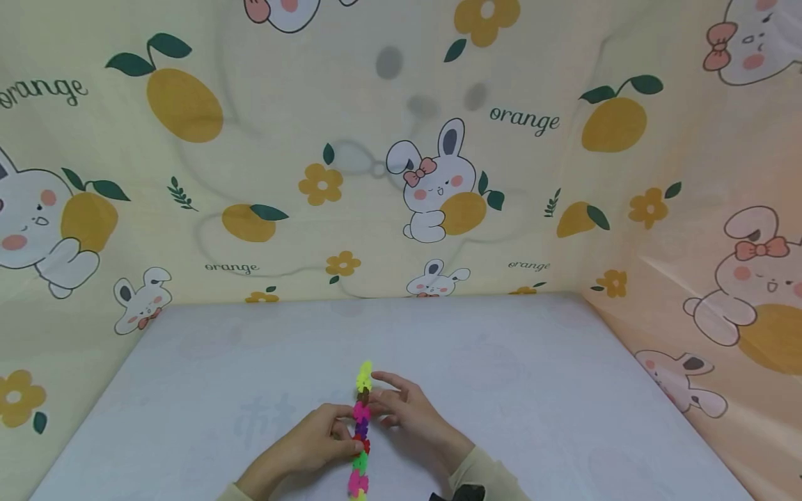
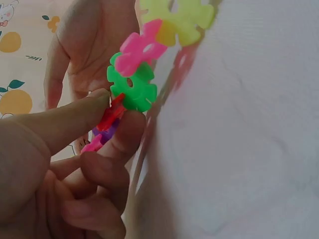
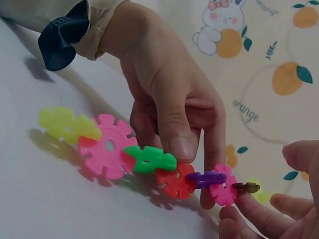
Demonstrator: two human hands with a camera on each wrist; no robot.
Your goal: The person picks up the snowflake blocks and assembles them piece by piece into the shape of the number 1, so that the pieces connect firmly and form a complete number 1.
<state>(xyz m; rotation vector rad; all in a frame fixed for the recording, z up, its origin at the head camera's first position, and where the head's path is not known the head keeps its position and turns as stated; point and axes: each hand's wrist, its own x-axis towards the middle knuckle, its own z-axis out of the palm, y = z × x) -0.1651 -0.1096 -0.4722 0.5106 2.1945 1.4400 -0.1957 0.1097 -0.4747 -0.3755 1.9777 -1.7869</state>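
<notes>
A chain of interlocking plastic snowflake discs (image 1: 361, 413) runs away from the person across the white table. Its colours go yellow, brown, pink, purple, red, green, pink and yellow from the far end. My left hand (image 1: 313, 440) pinches the chain around the red disc (image 3: 178, 181), thumb on one side and index finger on the other. The green disc (image 2: 132, 82) sits just past those fingertips. On the other side, my right hand (image 1: 416, 415) has its fingers loosely spread beside the brown disc (image 3: 247, 187), with fingertips right at the brown and pink discs.
A white-covered table (image 1: 532, 376) lies beneath the hands. Behind it and at both sides hangs a cloth (image 1: 370, 229) printed with rabbits and oranges. A dark strap-like piece (image 3: 65, 36) sticks out at the left sleeve.
</notes>
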